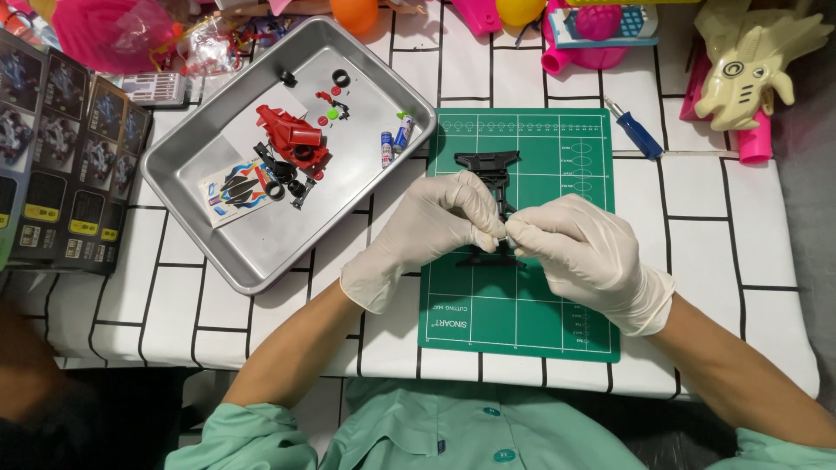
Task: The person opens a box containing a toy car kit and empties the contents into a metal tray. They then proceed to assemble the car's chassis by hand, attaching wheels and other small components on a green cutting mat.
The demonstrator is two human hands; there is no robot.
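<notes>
Surface (766, 252), white with a black grid, fills the frame; steel tray (261, 261) at upper left holds a red body shell (292, 135), a sticker sheet (235, 187), two batteries (394, 141) and small black parts. Green mat (522, 313) lies at centre, a blue screwdriver (638, 132) just off its upper right corner. Black chassis (492, 170) rests on the mat, partly hidden by the gloved hands. Left hand (427, 235) and right hand (588, 257) meet at frame centre, both grips pinched together on a tiny part (504, 230), too small to identify. Judged best practice: keep the pinch low over the mat, so a dropped piece stays findable
</notes>
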